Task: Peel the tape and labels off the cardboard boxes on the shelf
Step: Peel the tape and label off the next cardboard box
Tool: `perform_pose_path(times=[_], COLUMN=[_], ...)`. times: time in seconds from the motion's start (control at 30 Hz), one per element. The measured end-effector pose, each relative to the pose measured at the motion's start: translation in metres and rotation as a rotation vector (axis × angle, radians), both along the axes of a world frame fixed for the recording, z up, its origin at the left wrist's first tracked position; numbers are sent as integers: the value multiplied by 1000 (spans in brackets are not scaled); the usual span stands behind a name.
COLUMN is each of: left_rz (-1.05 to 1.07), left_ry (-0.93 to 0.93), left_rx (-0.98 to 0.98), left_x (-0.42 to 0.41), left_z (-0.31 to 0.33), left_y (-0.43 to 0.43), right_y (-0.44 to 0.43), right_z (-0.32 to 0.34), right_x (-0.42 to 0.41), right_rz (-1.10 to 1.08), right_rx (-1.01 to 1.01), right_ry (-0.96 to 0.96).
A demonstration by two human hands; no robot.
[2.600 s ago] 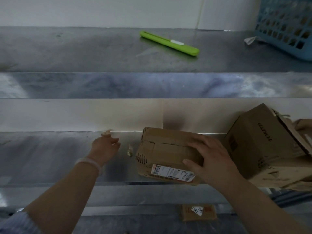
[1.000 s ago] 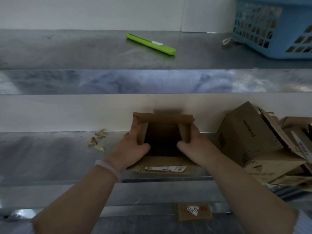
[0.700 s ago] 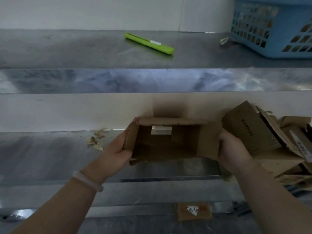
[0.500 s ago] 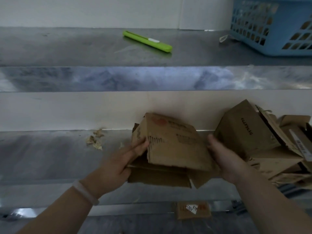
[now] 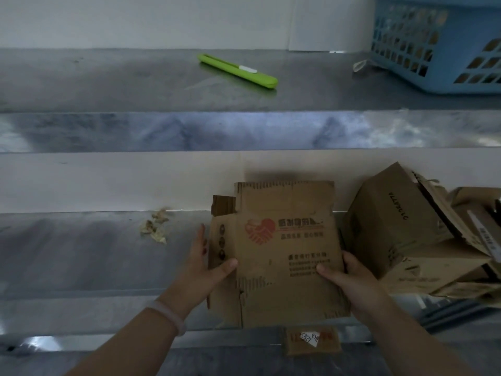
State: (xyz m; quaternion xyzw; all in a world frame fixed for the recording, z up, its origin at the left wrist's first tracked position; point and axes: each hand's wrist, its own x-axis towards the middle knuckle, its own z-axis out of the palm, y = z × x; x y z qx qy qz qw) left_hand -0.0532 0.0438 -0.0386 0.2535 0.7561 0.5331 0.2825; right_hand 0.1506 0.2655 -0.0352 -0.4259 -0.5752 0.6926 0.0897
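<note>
Left hand (image 5: pixel 201 270), right hand (image 5: pixel 352 280), box (image 5: pixel 284 256) between — gripped

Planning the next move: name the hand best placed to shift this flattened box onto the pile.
Right hand, likely: it grips the flattened box on the edge beside the cardboard pile.

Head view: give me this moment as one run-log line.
flattened box held flat-face to camera | left hand grips left edge | right hand grips right edge | facing side: no label seen
</note>
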Motion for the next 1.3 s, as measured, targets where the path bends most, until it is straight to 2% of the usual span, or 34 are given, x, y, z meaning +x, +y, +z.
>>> perform_pose_path(times=[0.1,0.33,0.43,0.6,0.67,0.73,0.8,0.9,0.97,1.07,1.2,1.3], left_rz=[-19,-83,-137,-36,-43,-179,-382,-571,-627,-569,-268,7], left_ry=[-102,286,497,641,802,1042,1266,1454,1504,1520,1345,1216], left_rx=[30,123,91,285,322,224,27,-224,-247,-145,96,133], left_x=[-3,-3,0,-2,-2,-4,-10,-21,-23,-23,-22,-28], left_z=[-2,-5,5,37,58,78,92,97,96,99,104,94], left_y=[4,2,-3,-11,-8,0,9,20,27,31,21,10], right_y=[4,15,20,16,12,11,9,7,7,7,13,14], right_z=[-1,10,10,14,13,11,11,15,14,12,2,-6], right_x=[5,12,16,12,9,7,6,6,7,7,9,13], right_rz=[-31,36,4,-8,0,10,20,35,61,70,43,7], right_rx=[9,131,280,555,604,595,602,629,646,671,637,570], right_ry=[61,125,92,25,13,22,62,77,81,81,46,26])
